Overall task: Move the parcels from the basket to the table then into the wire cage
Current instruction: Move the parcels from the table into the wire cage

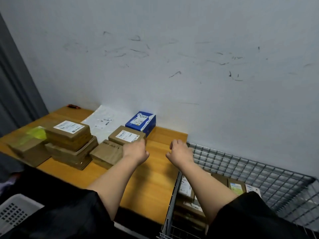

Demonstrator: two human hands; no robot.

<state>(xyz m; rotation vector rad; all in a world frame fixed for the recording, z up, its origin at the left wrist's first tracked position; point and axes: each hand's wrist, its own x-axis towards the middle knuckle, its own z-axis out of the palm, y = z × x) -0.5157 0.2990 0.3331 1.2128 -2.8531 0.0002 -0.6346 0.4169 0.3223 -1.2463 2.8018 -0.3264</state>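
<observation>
Several brown cardboard parcels lie on the wooden table [155, 169]: a small labelled box [126, 136], a plain one [105, 153] in front of it, a stack [70, 138] to the left and a box with yellow tape [29, 145]. A blue box [140, 123] and a white mailer bag [101, 123] sit against the wall. My left hand [136, 150] hovers at the small labelled box's right edge, fingers loosely curled, holding nothing. Over the table near the cage rim, my right hand [180, 151] is empty. The wire cage [259, 171] on the right holds several parcels [186, 187].
A white perforated plastic basket [15, 211] shows at the lower left corner. A small red-orange object [73, 106] lies at the table's far left corner. The scuffed wall stands right behind the table, with a grey curtain at the left.
</observation>
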